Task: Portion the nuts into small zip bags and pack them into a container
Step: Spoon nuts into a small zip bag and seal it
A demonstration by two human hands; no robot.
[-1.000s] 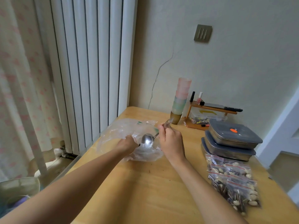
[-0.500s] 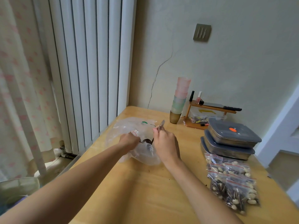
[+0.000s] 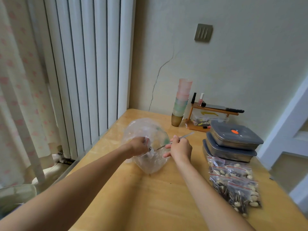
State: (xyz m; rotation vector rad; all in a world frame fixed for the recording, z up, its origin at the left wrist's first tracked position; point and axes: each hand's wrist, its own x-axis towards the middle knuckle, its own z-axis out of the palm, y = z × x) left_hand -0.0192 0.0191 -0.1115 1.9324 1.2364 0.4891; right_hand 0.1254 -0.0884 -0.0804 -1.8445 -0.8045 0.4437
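Note:
A large clear plastic bag (image 3: pixel 143 130) lies crumpled on the wooden table (image 3: pixel 166 205). My left hand (image 3: pixel 139 145) pinches a small zip bag with a red strip (image 3: pixel 147 140) at the big bag's mouth. My right hand (image 3: pixel 180 148) grips a metal spoon (image 3: pixel 185 136) by its handle; the bowl end points left toward the small bag and is hidden. Several filled zip bags of nuts (image 3: pixel 233 182) lie in a pile at the right. Two stacked metal containers with grey lids (image 3: pixel 233 140) stand behind that pile.
A stack of pastel cups (image 3: pixel 181 104) and a small wooden shelf with bottles (image 3: pixel 215 110) stand against the back wall. A white radiator (image 3: pixel 86 64) runs along the table's left edge, with a curtain (image 3: pixel 21 80) beyond it.
The spoon, held up outside the big bag a second ago, has gone down toward the small bag in my left hand. Both hands shifted slightly right.

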